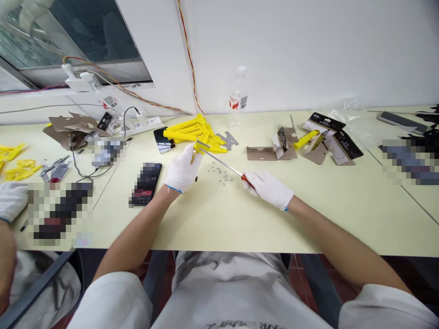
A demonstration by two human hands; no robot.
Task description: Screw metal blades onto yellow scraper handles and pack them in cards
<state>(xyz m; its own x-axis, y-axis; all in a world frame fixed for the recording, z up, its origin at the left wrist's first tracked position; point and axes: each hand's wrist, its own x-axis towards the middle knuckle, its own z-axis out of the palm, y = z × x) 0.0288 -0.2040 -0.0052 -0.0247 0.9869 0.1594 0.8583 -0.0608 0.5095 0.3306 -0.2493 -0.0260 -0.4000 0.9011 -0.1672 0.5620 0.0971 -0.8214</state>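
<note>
Fingers of left hand (183, 169) clamp yellow piece (203, 146) over desk (236, 224); my right hand (269, 186) grips screwdriver (224, 164), tip at piece. Metal bits (225, 172) loose, yellow parts (187, 128) piled: looks partway, this piece unfinished.

Workshop, small, hand assembly. Long shared table (219, 228); screwdriver (247, 180); loose screws (225, 172); yellow parts (181, 129), heaped; cartons (262, 153), opened; power strip (154, 122); wires (188, 41) running down bare wall (308, 59); neighbouring worker's white glove (12, 201) at left.

White wall (308, 55), window (99, 36), pale table (343, 196), reddish floor (299, 284)
</note>
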